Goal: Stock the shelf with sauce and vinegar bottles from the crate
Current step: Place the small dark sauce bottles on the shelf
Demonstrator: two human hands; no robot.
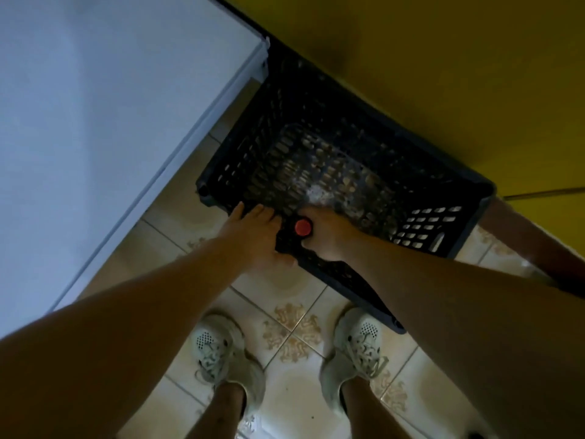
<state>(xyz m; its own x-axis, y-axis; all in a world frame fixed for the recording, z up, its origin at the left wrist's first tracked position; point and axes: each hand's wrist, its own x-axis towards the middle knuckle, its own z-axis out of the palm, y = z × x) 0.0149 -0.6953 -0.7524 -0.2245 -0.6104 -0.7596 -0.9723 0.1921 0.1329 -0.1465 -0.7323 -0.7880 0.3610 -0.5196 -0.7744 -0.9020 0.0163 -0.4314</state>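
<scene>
bottle point(303, 227): red cap, at crate point(421, 226) 7 o'clock rim
right hand point(327, 237): curled round bottle, 3 o'clock side
left hand point(253, 236): fingers straight, touching its 9 o'clock side

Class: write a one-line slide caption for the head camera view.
Left hand and right hand meet on a red-capped bottle at the black crate, which sits on tiled floor.

White unit point(110, 122), flat and plain, fills everything left of the left hand point(253, 239). Mustard-yellow wall point(443, 74) beyond and to the right of the right hand point(329, 237). Floor point(294, 407) below both: glossy cream tiles, tan ornament at corners. Light dim, colours muted.
</scene>
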